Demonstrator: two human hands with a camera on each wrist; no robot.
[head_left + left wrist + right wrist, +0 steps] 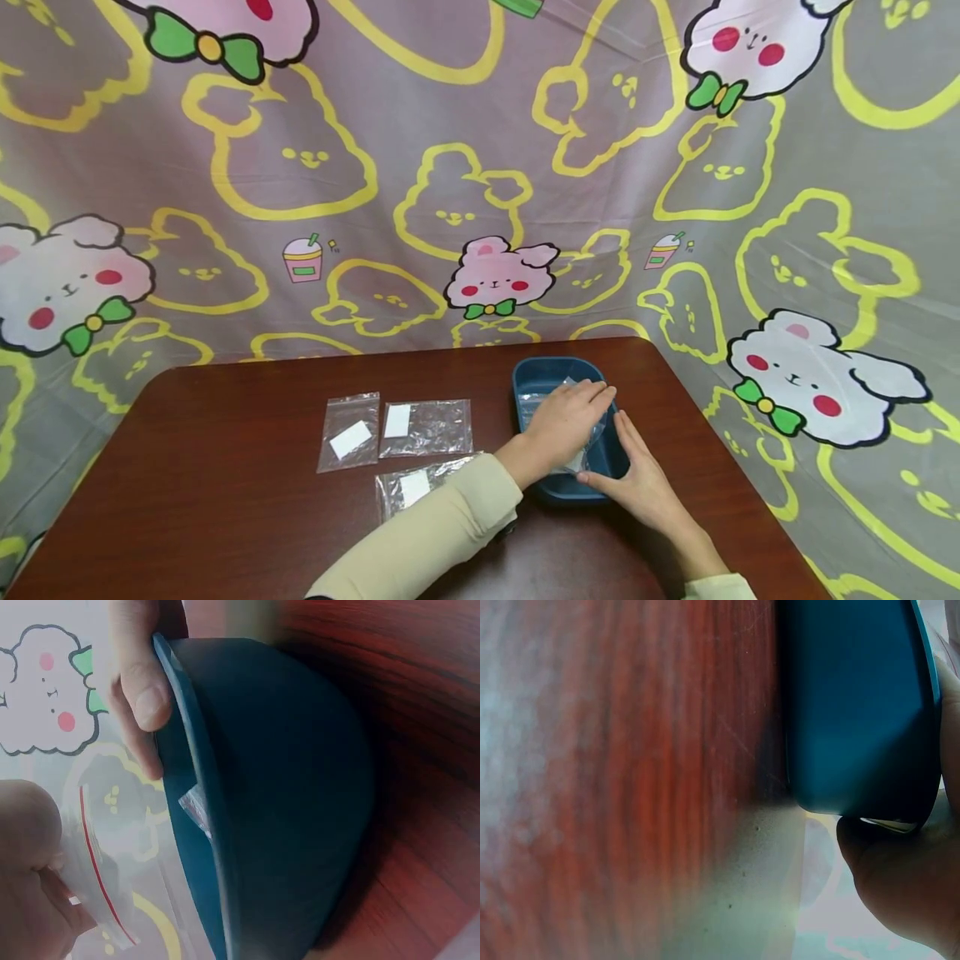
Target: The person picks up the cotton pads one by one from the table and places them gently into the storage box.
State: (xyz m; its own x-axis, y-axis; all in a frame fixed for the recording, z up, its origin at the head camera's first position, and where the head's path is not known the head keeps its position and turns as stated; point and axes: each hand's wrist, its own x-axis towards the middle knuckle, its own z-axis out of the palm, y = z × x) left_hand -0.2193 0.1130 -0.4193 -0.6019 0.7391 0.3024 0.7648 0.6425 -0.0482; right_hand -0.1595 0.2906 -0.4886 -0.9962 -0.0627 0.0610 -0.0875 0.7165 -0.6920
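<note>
A deep blue plastic bin [573, 493] with rounded corners stands on the right part of the table. My left hand [566, 421] reaches over its opening, back of the hand up, and pinches a clear zip bag [581, 460]. The red zip line of this bag [105, 881] shows beside the thumb in the left wrist view. My right hand [645, 483] grips the bin at its near right corner, thumb at the near end and fingers along the right rim. Bag plastic shows inside the bin; the left hand hides much of it.
Left of the bin, three clear zip bags with white labels lie flat: one at the left [348, 433], one beside it [427, 429], and one nearer [420, 483], partly under the left sleeve [435, 533]. A patterned curtain [480, 208] hangs behind the brown table [225, 500].
</note>
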